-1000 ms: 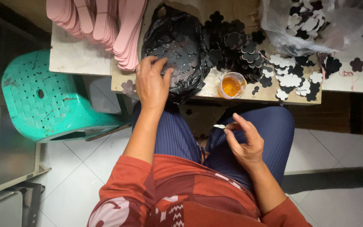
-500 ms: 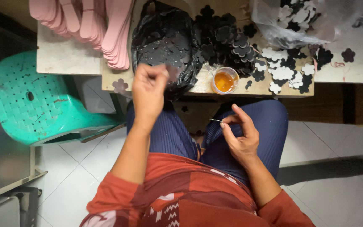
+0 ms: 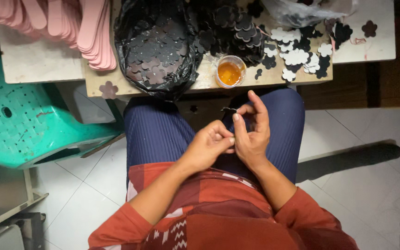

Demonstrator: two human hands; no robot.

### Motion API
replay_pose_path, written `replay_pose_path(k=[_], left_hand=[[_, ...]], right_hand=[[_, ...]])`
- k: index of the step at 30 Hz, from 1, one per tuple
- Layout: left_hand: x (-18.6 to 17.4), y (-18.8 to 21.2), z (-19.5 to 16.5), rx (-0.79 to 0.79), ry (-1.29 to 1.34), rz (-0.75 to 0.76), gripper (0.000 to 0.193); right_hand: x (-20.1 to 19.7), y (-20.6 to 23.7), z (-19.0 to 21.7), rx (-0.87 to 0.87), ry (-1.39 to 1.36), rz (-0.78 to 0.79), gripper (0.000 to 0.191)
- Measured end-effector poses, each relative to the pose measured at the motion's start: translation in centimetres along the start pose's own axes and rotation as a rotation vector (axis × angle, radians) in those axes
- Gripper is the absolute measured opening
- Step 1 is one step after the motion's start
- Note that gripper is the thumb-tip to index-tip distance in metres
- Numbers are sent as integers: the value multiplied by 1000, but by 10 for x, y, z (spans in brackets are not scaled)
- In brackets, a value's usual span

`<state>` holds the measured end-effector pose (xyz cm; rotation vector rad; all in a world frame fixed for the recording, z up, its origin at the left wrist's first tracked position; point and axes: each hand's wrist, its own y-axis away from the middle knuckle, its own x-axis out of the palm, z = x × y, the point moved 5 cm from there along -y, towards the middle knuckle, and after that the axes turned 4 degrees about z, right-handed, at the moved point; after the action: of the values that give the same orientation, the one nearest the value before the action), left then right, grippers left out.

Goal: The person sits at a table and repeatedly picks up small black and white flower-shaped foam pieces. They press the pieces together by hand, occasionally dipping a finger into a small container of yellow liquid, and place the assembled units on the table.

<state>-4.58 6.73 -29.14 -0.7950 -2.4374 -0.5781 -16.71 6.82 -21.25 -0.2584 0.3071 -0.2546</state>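
A small thin dark piece (image 3: pixel 230 109) is pinched in the fingertips of the right hand (image 3: pixel 251 132), held over the lap. The left hand (image 3: pixel 211 147) sits just beside it, its fingers curled together and touching the right thumb; what it grips, if anything, is hidden. Just beyond the hands stands a cup of orange liquid (image 3: pixel 230 71) on the table edge (image 3: pixel 195 85). Further off lie black flower cutouts (image 3: pixel 237 28), white flower cutouts (image 3: pixel 297 56) and a black bag (image 3: pixel 156 46). A green stool (image 3: pixel 28 125) stands well off the left hand's side.
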Motion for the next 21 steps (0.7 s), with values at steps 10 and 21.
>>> replay_pose_path(k=[10, 21], left_hand=[[-14, 0, -33, -5, 17, -255, 8], [-28, 6, -38, 183, -321, -379, 11]], right_hand=[[-20, -5, -12, 81, -81, -13, 65], [-18, -3, -14, 204, -211, 78, 69]])
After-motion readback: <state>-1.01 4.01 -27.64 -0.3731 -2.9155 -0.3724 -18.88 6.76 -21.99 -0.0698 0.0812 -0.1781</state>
